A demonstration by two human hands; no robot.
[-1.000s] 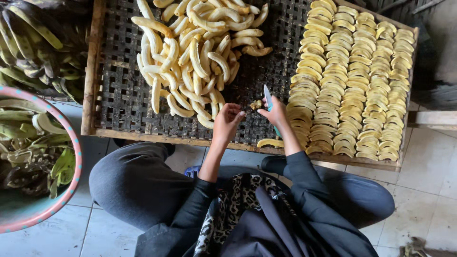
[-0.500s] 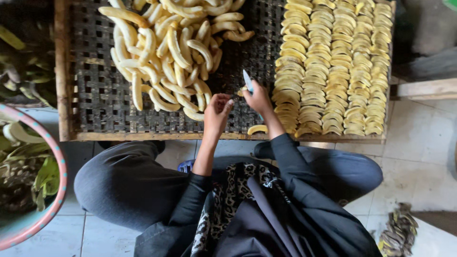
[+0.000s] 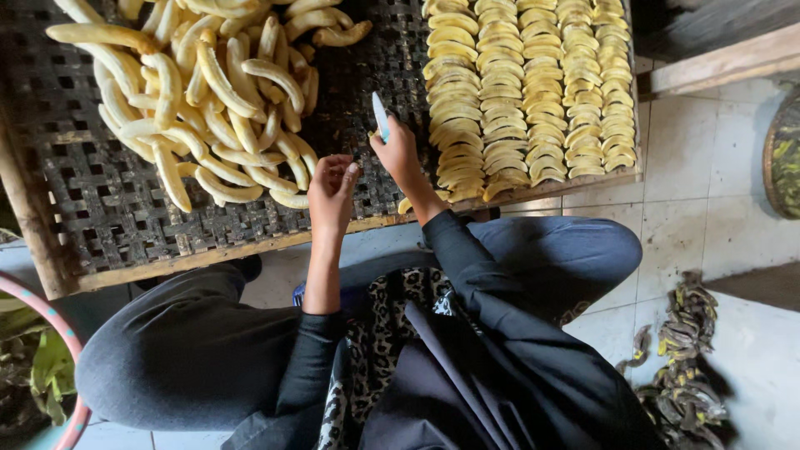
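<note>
My right hand [image 3: 400, 158] grips a small knife [image 3: 380, 116] with its pale blade pointing up over the dark woven drying rack [image 3: 100, 208]. My left hand [image 3: 332, 193] hovers beside it with fingers curled and nothing visible in them, just below a heap of peeled whole bananas [image 3: 208, 108]. To the right of the knife lie neat rows of sliced banana halves [image 3: 525, 92]. One loose slice [image 3: 406, 204] rests at the rack's near edge under my right wrist.
The rack has a wooden frame [image 3: 33, 208]. A pile of dark banana peels [image 3: 683, 358] lies on the tiled floor at right. A pink-rimmed basin [image 3: 58, 333] with green peels sits at lower left. My knees fill the foreground.
The view has swung right, so the rack sits further left. Both hands stay near the rack's front edge; the dark bit once between the fingers is no longer seen.
</note>
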